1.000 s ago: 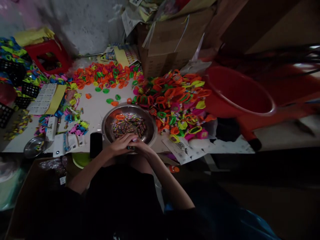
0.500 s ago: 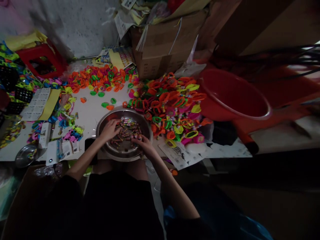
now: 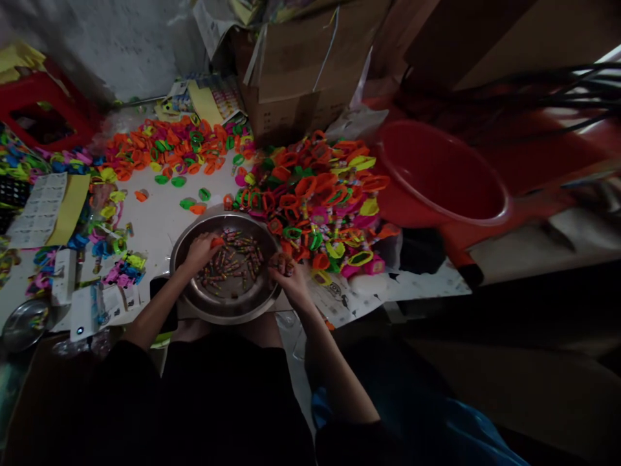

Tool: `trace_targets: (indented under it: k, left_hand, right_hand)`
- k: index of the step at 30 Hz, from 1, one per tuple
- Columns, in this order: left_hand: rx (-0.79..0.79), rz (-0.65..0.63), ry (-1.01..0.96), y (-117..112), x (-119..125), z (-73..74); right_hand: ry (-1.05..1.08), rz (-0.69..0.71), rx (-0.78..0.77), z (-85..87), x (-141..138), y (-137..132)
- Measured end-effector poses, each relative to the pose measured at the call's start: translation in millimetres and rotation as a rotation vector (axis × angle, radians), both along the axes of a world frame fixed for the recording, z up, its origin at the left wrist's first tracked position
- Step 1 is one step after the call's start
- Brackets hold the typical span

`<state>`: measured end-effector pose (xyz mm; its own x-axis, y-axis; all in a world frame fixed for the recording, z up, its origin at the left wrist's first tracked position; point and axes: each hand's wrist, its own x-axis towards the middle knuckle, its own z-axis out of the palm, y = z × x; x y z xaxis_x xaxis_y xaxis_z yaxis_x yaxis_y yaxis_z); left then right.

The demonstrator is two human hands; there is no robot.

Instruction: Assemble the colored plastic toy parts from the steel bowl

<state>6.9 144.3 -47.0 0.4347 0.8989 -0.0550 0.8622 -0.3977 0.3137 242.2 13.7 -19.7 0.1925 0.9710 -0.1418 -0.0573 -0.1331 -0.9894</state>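
1. L hand (image 3: 198, 254) touching orange pc (image 3: 218, 242) in bowl (image 3: 231, 318), far-left; grip unclear.
2. R hand (image 3: 295, 285) clutching bunch of sticks (image 3: 282, 263) by right rim; other sticks lying in bowl.
3. Sticks prob. being light, stiff, slippery; pinching mid-length likely working.

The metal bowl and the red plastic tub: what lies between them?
A heap of multicoloured plastic loops and pieces lies between the metal bowl and the red plastic tub, as the head view shows.

I see both my bare forearms (image 3: 338, 364) stretched forward, the left hand (image 3: 198, 252) with palm down, the right hand (image 3: 294, 282) curled in grip.
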Motion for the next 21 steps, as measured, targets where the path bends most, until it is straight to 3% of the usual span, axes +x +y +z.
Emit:
trace_targets:
  k: [4,9,12,15,21]
  left_hand:
    - [-0.079,-0.007,-0.094,-15,-2,5.2]
    - [-0.181,0.026,-0.283,-45,-1,25.2]
    - [-0.146,-0.109,-0.314,-75,5,43.7]
    - [-0.007,-0.311,-0.264,-111,13,63.7]
    - [0.163,-0.513,-0.119,-163,16,91.5]
  right_hand:
    - [-0.108,0.000,0.049,3.1,19,-22]
    - [-0.146,0.081,-0.047,3.8,17,-64]
    - [-0.109,0.166,-0.135,2.0,3,-85]
    - [-0.096,0.233,-0.171,3.2,-13,-97]
    - [-0.208,0.285,-0.009,25.8,-29,-118]
